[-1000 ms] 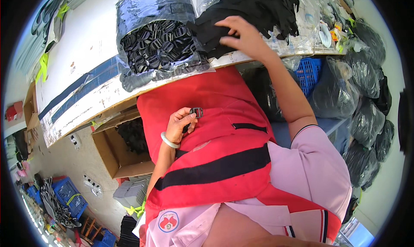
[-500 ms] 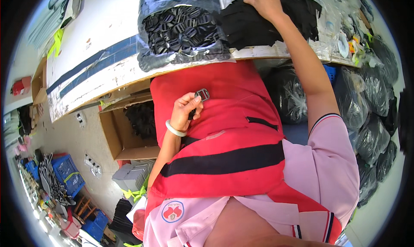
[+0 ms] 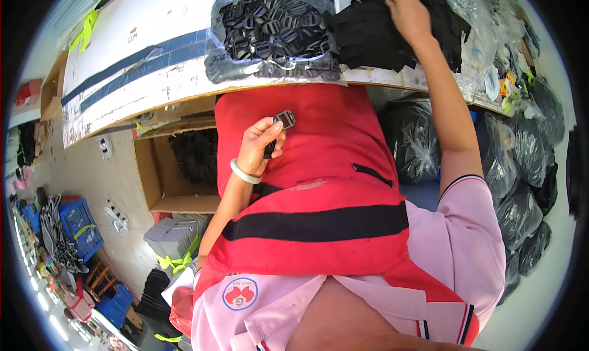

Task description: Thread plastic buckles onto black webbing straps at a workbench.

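My left hand (image 3: pixel 260 145) is closed in front of the red apron (image 3: pixel 307 136). Between its thumb and fingers it pinches a black plastic slide buckle (image 3: pixel 284 120), and another dark piece shows lower in the palm. My right hand (image 3: pixel 408 15) rests over a pile of black fabric strips (image 3: pixel 374 41) on the table, its fingers curled at the far part of the pile. What those fingers hold is hidden. Left of the strips lies an opened clear plastic bag (image 3: pixel 224 72) full of black buckles.
The white table (image 3: pixel 147 75) has a worn front edge. Under it stand a cardboard box (image 3: pixel 150 173) with black material and dark plastic-wrapped bundles (image 3: pixel 411 142). More black bags (image 3: pixel 518 207) pile up at the right. Blue crates (image 3: pixel 83 225) stand on the floor at left.
My right hand has shifted slightly nearer to me over the black strips. The left hand keeps its buckle almost in place. The whole view has tilted a little.
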`<state>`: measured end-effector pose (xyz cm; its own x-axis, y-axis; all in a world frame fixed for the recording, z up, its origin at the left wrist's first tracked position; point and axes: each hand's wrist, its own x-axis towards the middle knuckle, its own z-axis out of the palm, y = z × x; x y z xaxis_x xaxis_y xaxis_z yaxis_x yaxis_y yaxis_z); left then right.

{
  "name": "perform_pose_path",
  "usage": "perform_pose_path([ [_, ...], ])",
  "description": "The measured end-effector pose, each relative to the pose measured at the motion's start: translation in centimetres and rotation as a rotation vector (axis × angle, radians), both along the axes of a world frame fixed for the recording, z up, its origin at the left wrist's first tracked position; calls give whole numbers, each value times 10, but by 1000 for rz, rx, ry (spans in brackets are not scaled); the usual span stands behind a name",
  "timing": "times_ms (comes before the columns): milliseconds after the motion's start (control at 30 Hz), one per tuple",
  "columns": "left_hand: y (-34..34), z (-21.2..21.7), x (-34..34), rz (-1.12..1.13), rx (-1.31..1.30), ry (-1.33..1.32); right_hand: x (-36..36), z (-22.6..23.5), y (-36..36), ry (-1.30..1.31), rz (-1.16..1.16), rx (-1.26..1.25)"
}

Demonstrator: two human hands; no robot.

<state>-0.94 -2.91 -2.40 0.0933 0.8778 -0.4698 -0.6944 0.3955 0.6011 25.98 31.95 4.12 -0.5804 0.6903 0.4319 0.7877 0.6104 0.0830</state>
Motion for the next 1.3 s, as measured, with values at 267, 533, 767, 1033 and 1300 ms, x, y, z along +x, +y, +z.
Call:
perform_pose_path([
  [267,14,13,13,146,62,-10,-75,21,-175,725,118,-1075],
  [533,8,18,19,195,66,192,-97,-10,-214,680,266,-1418],
  [767,6,14,18,146,196,681,-107,-17,-224,717,292,-1440],
  [1033,7,20,13,161,122,495,-114,-4,-243,925,18,-1871],
  [1300,7,8,13,233,414,1029,-114,-30,-244,1225,104,-2076],
])
